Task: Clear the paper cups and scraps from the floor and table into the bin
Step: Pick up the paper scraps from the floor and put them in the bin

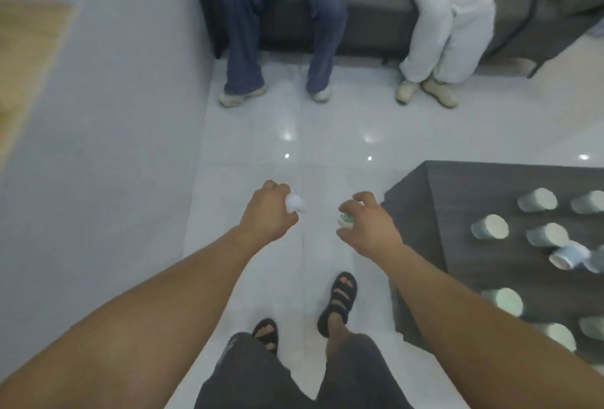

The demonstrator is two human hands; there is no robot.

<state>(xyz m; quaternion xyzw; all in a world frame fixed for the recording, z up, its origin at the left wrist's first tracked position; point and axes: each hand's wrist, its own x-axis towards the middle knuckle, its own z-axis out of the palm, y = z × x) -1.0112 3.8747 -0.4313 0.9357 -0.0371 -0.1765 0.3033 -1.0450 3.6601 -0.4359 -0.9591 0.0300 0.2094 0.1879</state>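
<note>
Above the white tiled floor, the left hand has its grip curled round a crumpled white scrap; the right hand clasps a paper cup. More cups sit on the tabletop to the right, nearer the right hand. No bin shows.

A glossy white tiled floor runs up the middle of the room, its grout lines faint and its sheen throwing back several small bright spots of reflected light. Along the left rises a plain pale wall with a blurred tan patch at its far edge. A dark grey sofa on thin dark legs stands across the far end, with two people seated on it, one in blue jeans and one in white trousers. At the right a low table with a dark wood-grain top stands on the tiles, well apart from the sofa.
</note>
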